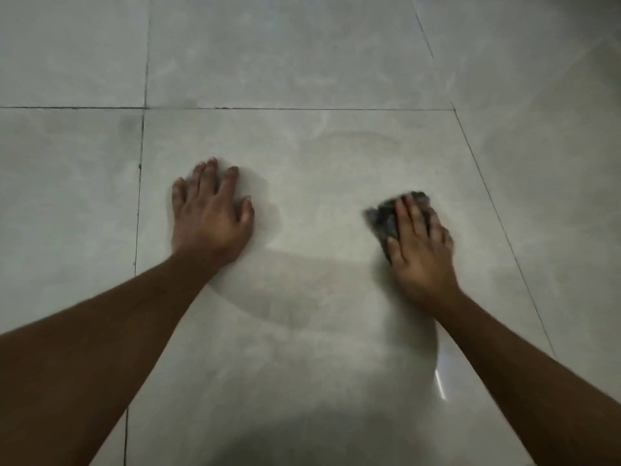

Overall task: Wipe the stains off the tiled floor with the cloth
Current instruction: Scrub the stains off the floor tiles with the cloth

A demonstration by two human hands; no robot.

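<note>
Both forearms reached out over the tiled floor (302, 79). Judging by the damp arcs and dull smears between the hands, the wiping looked partway done — a faint ring farther out and a grey smudge near the grout lines seemed yet to be cleaned. The left hand (210, 210) lay open, flat on the tile. The right hand (420, 243) pressed down on the cloth (384, 218) — dark, crumpled, blurred — fingers spread over it.

floor (302, 62): pale grey, marbled, dark grout lines | cloth (386, 220): dark grey, mottled
</note>
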